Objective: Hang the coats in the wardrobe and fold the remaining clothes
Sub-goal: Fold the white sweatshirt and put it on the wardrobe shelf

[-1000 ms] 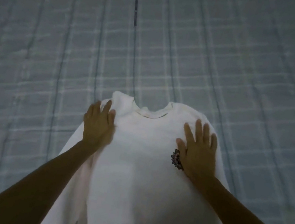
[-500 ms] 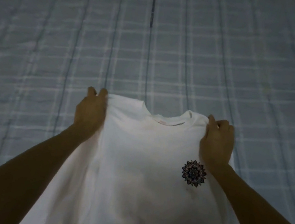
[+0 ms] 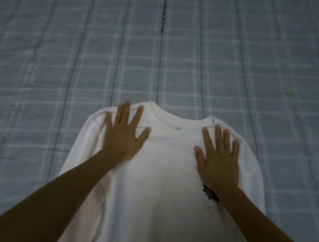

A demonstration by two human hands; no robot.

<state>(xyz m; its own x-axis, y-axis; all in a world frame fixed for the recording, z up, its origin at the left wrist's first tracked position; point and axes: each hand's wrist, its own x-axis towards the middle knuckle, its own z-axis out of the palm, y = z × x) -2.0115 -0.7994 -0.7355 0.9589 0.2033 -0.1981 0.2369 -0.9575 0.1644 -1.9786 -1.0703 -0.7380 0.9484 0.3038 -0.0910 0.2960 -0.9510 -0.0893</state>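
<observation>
The white long-sleeved crew-neck top of soft knit cotton lies face up and flat on the grey-blue checked quilted bedspread, neck away from the person and lower body running out of the bottom of the view, so the hem cannot be seen. Its sleeves seem to lie along the body on both sides, and the one on the person's left shows as a long soft ridge. It looks light, limp and without any stiffness. Lifted at one point it would likely sag and bunch, and on the quilted cover it should slide only a little. The left hand and the right hand both rest flat on the chest just below the shoulders, with fingers straight and spread wide. They press on the cloth and grasp nothing. The best holds appear to be the two shoulder edges beside the ribbed round collar, pinched together with the same side lower down so that each fold turns as one straight line. A small dark flower-like printed emblem peeks out beside the right wrist, and a tiny pale label sits inside the neck.
</observation>
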